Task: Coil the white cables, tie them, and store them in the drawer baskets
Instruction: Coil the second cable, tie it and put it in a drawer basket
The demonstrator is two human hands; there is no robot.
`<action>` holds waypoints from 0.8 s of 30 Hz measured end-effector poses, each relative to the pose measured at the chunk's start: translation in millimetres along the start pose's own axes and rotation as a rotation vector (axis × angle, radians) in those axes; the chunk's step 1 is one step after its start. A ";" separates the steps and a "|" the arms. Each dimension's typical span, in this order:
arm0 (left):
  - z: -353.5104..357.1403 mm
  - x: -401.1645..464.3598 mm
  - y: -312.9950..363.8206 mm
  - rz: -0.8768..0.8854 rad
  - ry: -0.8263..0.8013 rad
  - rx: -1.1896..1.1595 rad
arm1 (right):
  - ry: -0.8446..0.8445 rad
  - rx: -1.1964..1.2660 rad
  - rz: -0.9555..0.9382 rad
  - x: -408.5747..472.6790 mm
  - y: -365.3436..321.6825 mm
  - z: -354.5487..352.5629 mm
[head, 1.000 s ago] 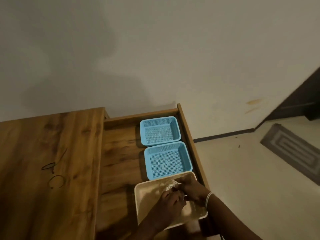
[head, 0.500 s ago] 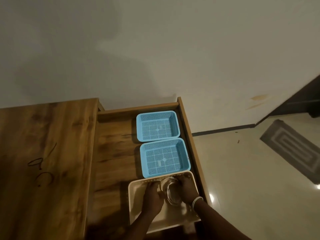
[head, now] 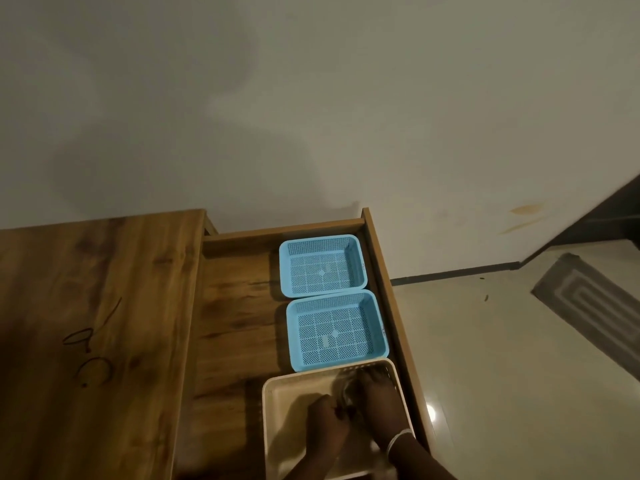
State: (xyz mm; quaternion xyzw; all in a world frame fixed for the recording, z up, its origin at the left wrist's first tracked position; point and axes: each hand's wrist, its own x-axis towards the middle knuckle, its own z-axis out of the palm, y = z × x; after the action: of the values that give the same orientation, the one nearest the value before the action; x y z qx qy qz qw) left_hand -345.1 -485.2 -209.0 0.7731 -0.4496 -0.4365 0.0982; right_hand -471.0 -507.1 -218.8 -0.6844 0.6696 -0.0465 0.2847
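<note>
Fingers of the left hand [head: 325, 422] and right hand [head: 379, 396] curl down onto a coiled white cable [head: 344, 393] inside a cream basket [head: 277, 410] at the near end of an open wooden drawer [head: 235, 306]; the blurred grip cannot be read clearly. A white band [head: 398, 439] circles the right wrist. Two blue mesh baskets [head: 323, 265] [head: 336, 329] sit beyond, touching. Thin dark ties [head: 86, 355] lie on the table [head: 86, 271] to the left.
</note>
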 end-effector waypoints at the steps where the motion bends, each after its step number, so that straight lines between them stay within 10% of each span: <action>1: -0.6 -1.6 2.2 -0.022 -0.012 0.007 | -0.023 -0.093 0.001 1.7 1.2 2.6; 11: -20.4 -6.7 12.4 -0.067 -0.075 -0.043 | 0.079 -0.334 -0.100 0.7 -4.6 0.3; 16: -43.8 -7.0 4.7 -0.033 -0.181 -0.012 | 0.296 -0.119 -0.204 -8.3 -33.3 -47.7; 24: -129.9 -48.8 -26.1 -0.031 -0.307 -0.388 | 0.197 0.046 -0.202 -11.3 -98.4 -60.2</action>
State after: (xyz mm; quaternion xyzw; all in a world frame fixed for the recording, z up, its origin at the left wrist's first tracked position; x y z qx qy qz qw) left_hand -240.6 -463.3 -116.7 0.6714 -0.3548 -0.6284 0.1687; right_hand -411.2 -521.9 -120.5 -0.7338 0.6208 -0.1570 0.2270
